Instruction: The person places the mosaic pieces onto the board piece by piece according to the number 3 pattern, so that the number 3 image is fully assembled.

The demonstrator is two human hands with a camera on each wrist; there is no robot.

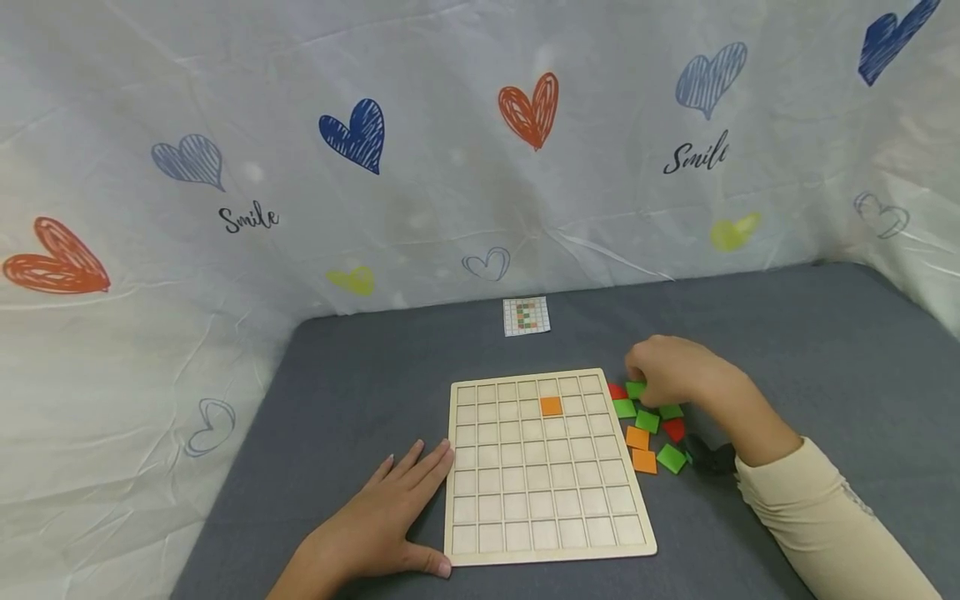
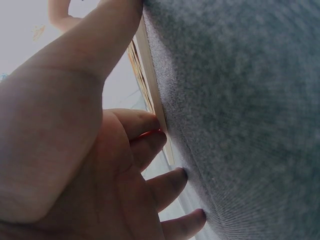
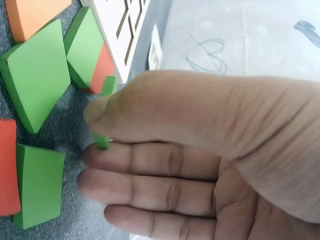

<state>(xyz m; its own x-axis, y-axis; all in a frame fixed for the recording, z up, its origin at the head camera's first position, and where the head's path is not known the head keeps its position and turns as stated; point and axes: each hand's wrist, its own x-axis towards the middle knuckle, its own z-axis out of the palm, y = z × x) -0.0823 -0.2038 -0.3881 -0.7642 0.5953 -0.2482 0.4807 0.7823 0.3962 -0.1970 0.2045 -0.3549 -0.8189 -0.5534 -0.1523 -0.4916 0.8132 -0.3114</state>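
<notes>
A wooden grid board (image 1: 551, 557) lies flat on the grey cloth, with one orange tile (image 1: 551, 406) in a square of its second row from the far side. Against the board's left edge rests my left hand (image 1: 382, 521), fingers spread and thumb at the near corner. The left wrist view shows its fingertips touching the board edge and cloth. Right of the board, my right hand (image 1: 678, 371) is over the loose tiles. In the right wrist view its thumb and fingers pinch a green tile (image 3: 102, 142), mostly hidden behind the thumb.
Several loose tiles lie beside the board's right edge: green (image 1: 671, 458), orange (image 1: 644, 462) and red (image 1: 674, 430). A small card (image 1: 527, 317) with a coloured grid pattern lies beyond the board. A white curtain (image 1: 435, 192) with printed hearts hangs behind the table.
</notes>
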